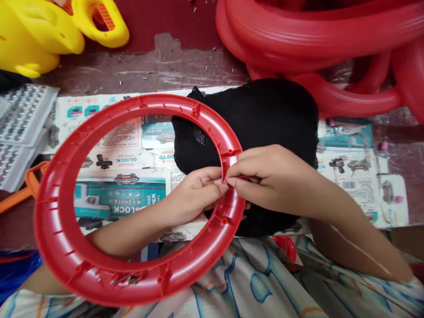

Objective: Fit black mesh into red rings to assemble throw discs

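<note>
The red ring [49, 212] sits between the fingers [245, 168].

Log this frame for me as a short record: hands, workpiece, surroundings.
Left hand: forearm through the red ring, fingers gripping its right-hand side
Right hand: fingertips at the same spot; anything pinched is too small to tell
Ring channel: small loose pieces at the near side
Beneath: black cloth, printed cardboard
Upper right: red hoops
Upper left: yellow plastic parts

The ring [49, 207] looks plastic (smooth, glossy).
</note>
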Motion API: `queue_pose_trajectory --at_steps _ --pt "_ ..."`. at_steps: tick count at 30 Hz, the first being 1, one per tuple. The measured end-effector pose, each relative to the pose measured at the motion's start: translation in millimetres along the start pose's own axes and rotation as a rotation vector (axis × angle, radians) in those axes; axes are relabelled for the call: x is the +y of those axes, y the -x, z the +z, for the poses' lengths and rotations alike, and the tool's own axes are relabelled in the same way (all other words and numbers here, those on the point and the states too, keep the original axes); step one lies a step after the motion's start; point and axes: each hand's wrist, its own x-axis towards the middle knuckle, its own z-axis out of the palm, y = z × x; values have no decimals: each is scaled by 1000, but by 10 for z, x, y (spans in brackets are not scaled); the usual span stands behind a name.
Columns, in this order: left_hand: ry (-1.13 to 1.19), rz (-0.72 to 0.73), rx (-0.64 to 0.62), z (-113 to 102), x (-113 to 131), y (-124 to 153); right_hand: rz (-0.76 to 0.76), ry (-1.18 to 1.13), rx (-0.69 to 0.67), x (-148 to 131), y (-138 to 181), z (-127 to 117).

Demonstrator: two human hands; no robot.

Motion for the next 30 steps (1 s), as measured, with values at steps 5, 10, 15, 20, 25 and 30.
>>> queue_pose_trajectory --at_steps 5,10,15,20,25,30 --pt "-185 134 13 34 -6 -31 56 -53 14 -65 30 38" --pt "-405 176 46 46 7 23 33 -24 -56 -92 8 7" --pt "-455 93 6 32 10 47 -29 179 -190 -97 13 -24" --pt "-484 -5 -65 -13 -26 40 -159 253 -206 10 87 10" --pt "-668 -1 -101 9 -31 35 -266 242 -182 113 116 -14" --pt "-786 11 -111 39 -20 42 -414 264 -128 180 119 -13"
